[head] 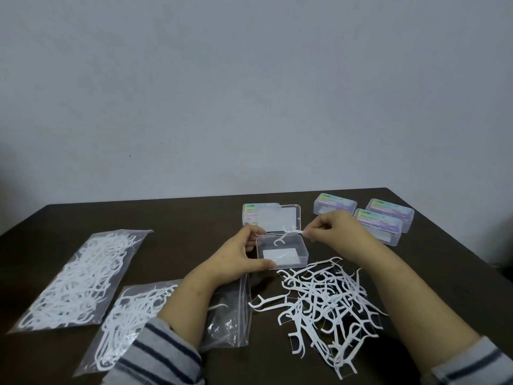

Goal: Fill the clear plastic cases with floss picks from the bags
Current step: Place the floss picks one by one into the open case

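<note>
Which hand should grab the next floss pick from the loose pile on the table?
Right. The right hand already pinches picks and the loose pile lies beneath its forearm. The left hand grips the open case, steadying it.

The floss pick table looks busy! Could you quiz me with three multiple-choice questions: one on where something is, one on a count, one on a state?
1. Where is the loose pile of floss picks?
A. near side of the open case
B. inside a bag
C. on a closed case

2. How many closed cases stand at the far right?
A. one
B. three
C. five

3. The open case is:
A. full
B. nearly empty
C. upside down

Answers: 1 A, the pile lies on the table. 2 B, three. 3 B, the right hand lowers picks in.
</note>
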